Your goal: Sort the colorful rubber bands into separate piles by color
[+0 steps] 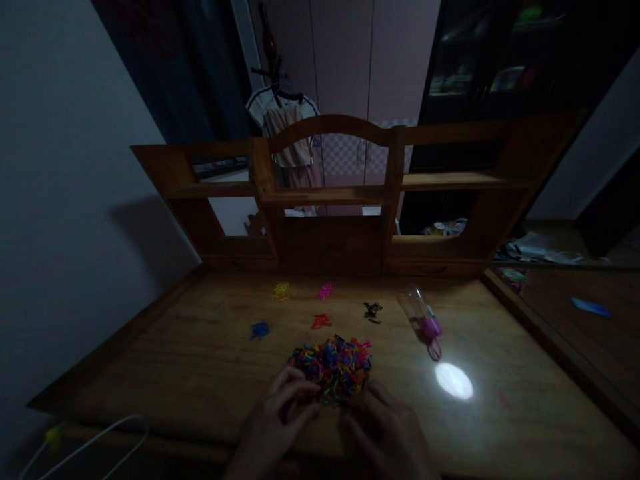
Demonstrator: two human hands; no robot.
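Note:
A heap of small multicoloured bands (333,367), thin and loop-like, lies on the wooden desk. My left hand (280,413) is at the heap's near left edge, fingers curved, with a gap between thumb and forefinger. At the near right edge rests my right hand (383,423), its fingers bent and thumb apart; dim light hides detail there. Beyond the heap are small single-colour piles: blue (260,330), yellow (281,291), red (321,321), pink (325,291) and black (373,311).
A clear bottle (417,303) with a purple cap and loop lies on its side at the right. Near it is a bright light spot (454,381). A wooden shelf unit (327,195) rises along the desk's back edge. A white cable (100,437) hangs at the front left.

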